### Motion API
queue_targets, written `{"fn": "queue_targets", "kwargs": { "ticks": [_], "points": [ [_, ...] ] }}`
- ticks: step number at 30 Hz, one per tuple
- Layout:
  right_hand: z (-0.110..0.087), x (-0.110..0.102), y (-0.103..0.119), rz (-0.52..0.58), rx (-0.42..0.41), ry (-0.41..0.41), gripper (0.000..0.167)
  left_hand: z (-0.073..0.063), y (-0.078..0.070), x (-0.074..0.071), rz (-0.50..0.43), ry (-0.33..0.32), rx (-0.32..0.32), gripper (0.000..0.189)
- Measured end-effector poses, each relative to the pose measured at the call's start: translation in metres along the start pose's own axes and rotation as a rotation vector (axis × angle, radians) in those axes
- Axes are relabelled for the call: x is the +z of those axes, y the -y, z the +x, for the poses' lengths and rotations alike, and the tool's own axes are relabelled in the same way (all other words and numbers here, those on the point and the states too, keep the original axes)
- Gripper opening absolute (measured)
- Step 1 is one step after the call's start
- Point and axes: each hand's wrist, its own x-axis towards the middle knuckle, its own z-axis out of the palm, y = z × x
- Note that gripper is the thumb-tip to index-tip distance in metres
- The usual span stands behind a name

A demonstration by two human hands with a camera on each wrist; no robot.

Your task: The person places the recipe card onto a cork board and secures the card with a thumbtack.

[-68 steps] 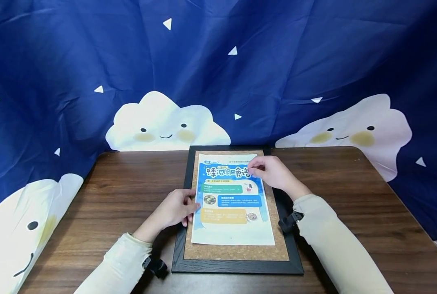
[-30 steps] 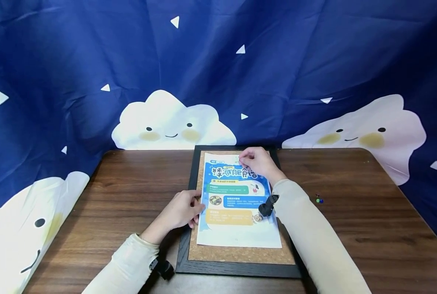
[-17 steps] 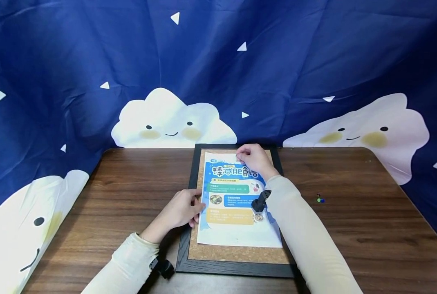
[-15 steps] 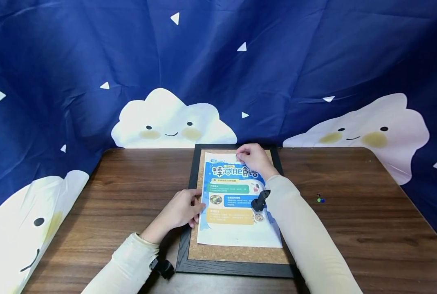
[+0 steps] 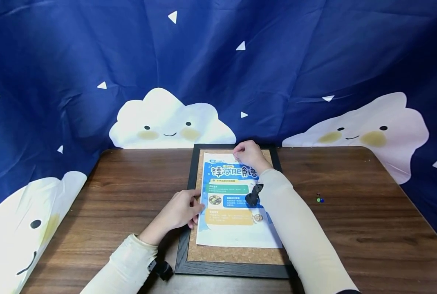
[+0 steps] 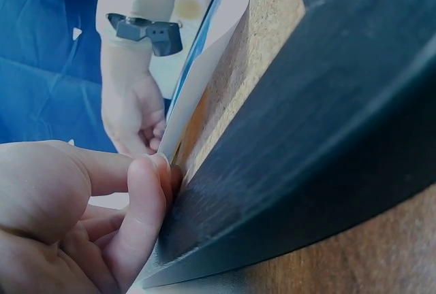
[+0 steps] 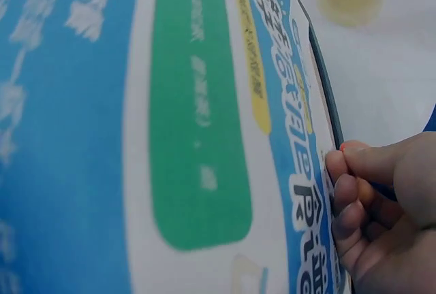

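Observation:
A printed poster sheet [image 5: 225,236] in blue, green and yellow lies on a black-framed cork board [image 5: 236,255]. My left hand [image 5: 180,210] pinches the sheet's left edge between thumb and forefinger; in the left wrist view that edge stands bowed up off the cork. At the top edge of the sheet is my right hand [image 5: 250,156], thumb and forefinger pinched together. A tiny red push pin [image 7: 343,148] shows between those fingertips in the right wrist view, most of it hidden by them.
Several small push pins [image 5: 319,200], green and blue among them, lie on the brown wooden table [image 5: 369,228] right of the board. A dark blue curtain [image 5: 262,73] with clouds hangs behind the table's far edge.
My right hand has moved from the sheet's upper right part up and left to its top edge. The pins on the table have come into view. My left hand keeps its hold.

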Motion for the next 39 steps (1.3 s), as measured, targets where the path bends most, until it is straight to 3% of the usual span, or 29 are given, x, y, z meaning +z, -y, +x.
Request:
{"fn": "queue_targets", "kwargs": {
  "ticks": [25,39],
  "points": [
    [0.000,0.000,0.016,-0.059,0.251,0.031,0.011,-0.003,0.003,0.003,-0.019,0.009,-0.008,0.057],
    [0.004,0.001,0.020,-0.093,0.262,0.013,0.012,-0.001,0.001,0.000,-0.001,-0.011,-0.006,0.057]
  ]
}}
